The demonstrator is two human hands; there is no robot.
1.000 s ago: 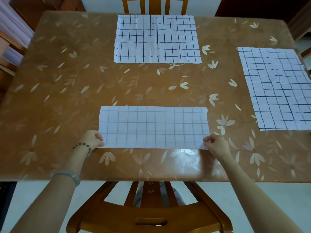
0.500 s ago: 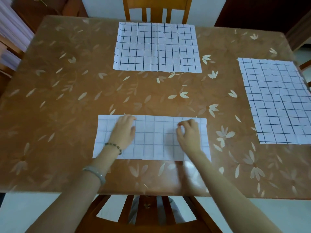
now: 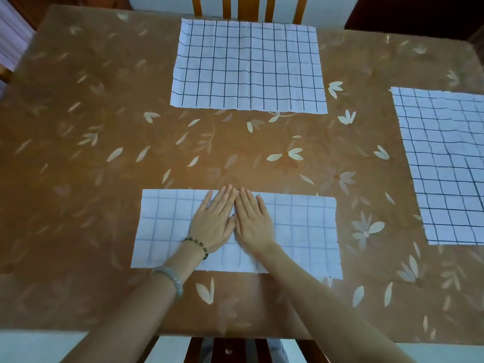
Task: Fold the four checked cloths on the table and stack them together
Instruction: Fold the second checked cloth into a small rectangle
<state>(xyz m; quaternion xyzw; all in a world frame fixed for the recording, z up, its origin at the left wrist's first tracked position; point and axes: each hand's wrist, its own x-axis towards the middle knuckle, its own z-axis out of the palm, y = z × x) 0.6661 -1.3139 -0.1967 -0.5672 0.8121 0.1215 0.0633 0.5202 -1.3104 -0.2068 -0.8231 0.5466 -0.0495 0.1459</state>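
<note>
Folded checked cloth (image 3: 301, 231) lies as long strip at near edge of desk (image 3: 78, 153). Left hand (image 3: 213, 221) and right hand (image 3: 252, 221) flat on its middle, side by side, touching, fingers straight, palms pressing down, gripping nothing. Second checked cloth (image 3: 248, 66) spread unfolded at far edge. Third checked cloth (image 3: 445, 166) spread unfolded at right side, partly cut off by frame. Bead bracelet (image 3: 197, 244) and pale bangle (image 3: 171, 280) on left wrist.

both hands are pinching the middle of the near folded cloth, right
Not pinching. In the head view the left hand and right hand press flat, fingers straight, on the middle of the near folded cloth.
</note>
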